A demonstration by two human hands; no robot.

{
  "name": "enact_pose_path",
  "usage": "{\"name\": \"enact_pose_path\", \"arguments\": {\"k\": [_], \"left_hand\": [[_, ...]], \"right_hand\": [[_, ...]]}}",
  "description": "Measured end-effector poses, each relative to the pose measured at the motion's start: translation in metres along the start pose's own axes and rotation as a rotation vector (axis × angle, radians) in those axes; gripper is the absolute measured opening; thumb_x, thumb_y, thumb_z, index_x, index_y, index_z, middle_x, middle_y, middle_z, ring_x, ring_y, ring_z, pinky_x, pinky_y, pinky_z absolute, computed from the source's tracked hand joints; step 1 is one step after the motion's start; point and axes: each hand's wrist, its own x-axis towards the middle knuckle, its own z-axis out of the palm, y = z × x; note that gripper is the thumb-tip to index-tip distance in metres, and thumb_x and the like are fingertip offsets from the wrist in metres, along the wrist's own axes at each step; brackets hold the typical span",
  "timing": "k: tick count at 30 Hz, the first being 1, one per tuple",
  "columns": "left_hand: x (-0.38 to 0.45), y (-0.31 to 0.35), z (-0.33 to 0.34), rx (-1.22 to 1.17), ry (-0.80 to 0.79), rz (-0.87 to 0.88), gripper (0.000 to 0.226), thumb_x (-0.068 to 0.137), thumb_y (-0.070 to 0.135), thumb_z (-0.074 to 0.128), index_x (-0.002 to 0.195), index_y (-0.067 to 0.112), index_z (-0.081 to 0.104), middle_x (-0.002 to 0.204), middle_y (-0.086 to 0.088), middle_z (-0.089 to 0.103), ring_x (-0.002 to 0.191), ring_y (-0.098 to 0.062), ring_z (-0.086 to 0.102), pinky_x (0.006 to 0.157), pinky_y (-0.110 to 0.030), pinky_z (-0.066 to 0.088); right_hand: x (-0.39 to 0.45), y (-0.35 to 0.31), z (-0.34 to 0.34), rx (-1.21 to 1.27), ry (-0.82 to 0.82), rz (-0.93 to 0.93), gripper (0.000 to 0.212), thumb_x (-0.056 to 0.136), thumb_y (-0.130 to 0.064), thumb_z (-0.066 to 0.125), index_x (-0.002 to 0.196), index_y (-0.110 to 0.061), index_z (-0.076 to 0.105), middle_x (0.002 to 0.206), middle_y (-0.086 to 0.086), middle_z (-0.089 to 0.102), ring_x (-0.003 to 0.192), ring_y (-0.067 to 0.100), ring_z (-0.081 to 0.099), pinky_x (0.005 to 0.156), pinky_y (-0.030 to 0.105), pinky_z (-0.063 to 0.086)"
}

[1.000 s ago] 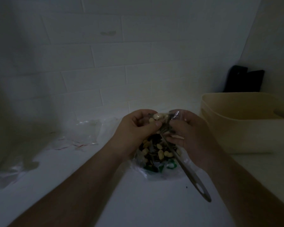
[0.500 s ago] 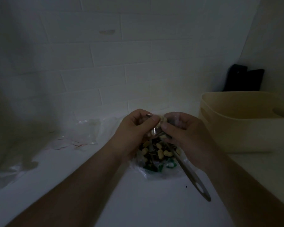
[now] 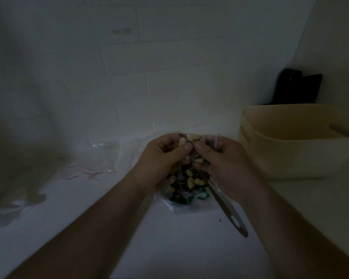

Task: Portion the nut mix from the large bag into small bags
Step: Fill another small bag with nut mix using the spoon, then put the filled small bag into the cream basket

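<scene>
Head view is dim, but I can make out both hands meeting just above the white counter (image 3: 89, 218), close to the tiled wall (image 3: 129, 87). My left hand (image 3: 161, 158) has its fingers curled round a small clear bag (image 3: 191, 138), thumb pressed toward the middle, and pale nuts show through the plastic at the top between the two hands. My right hand (image 3: 222, 160) pinches the other side of that same small bag, its thumb tip nearly touching the left thumb. A bit of crumpled plastic sticks up above the right knuckles.

Directly below the hands I see the large bag (image 3: 181, 200) lying open on the counter, with the nut mix (image 3: 189, 181) inside it: light peanuts among dark pieces, and green print on the plastic near the front edge. A metal spoon (image 3: 228, 210) slants out of the large bag toward the lower right, its handle end with a hole resting over the counter; I cannot tell whether the right hand touches it.

To the left, near the wall, lie spare clear bags (image 3: 93, 164) with thin red markings. On the right stands a beige plastic tub (image 3: 290, 150), and behind it, in the corner, a dark object (image 3: 298, 87) leans against the wall.
</scene>
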Motion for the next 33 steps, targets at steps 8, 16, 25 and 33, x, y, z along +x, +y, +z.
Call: {"name": "enact_pose_path", "arguments": {"k": [8,16,25,33], "left_hand": [[0.013,0.041,0.015,0.168,0.001,0.023,0.041,0.091,0.031,0.07,0.114,-0.003,0.07,0.101,-0.018,0.076,0.09,-0.026,0.072,0.086,-0.039,0.06],[0.067,0.058,0.065,0.162,0.067,-0.253,0.03,0.106,0.03,0.057,0.122,0.006,0.065,0.097,-0.009,0.061,0.074,-0.017,0.061,0.059,-0.026,0.054],[0.103,0.024,0.135,0.582,-0.001,-0.236,0.046,0.103,0.032,0.058,0.142,0.009,0.057,0.084,-0.004,0.063,0.057,-0.013,0.059,0.048,-0.022,0.05],[0.051,0.036,0.153,0.799,-0.001,0.187,0.035,0.097,0.019,0.058,0.131,0.027,0.063,0.074,0.005,0.07,0.051,-0.009,0.07,0.055,-0.022,0.06]], "right_hand": [[-0.004,-0.027,0.008,0.136,0.043,-0.064,0.023,0.101,-0.009,0.06,0.118,0.005,0.068,0.104,0.018,0.077,0.096,0.028,0.075,0.085,0.039,0.059],[0.006,-0.109,-0.032,-0.075,0.104,-0.246,0.012,0.1,-0.012,0.065,0.1,-0.006,0.075,0.093,0.008,0.079,0.087,0.019,0.076,0.072,0.027,0.058],[0.024,-0.143,-0.142,-0.489,0.243,-0.108,0.018,0.088,-0.014,0.08,0.098,-0.001,0.072,0.086,0.014,0.075,0.082,0.02,0.074,0.072,0.032,0.063],[0.001,-0.135,-0.192,-1.111,0.265,0.008,0.02,0.087,-0.041,0.08,0.08,-0.024,0.071,0.074,-0.005,0.067,0.077,0.015,0.069,0.065,0.023,0.05]]}}
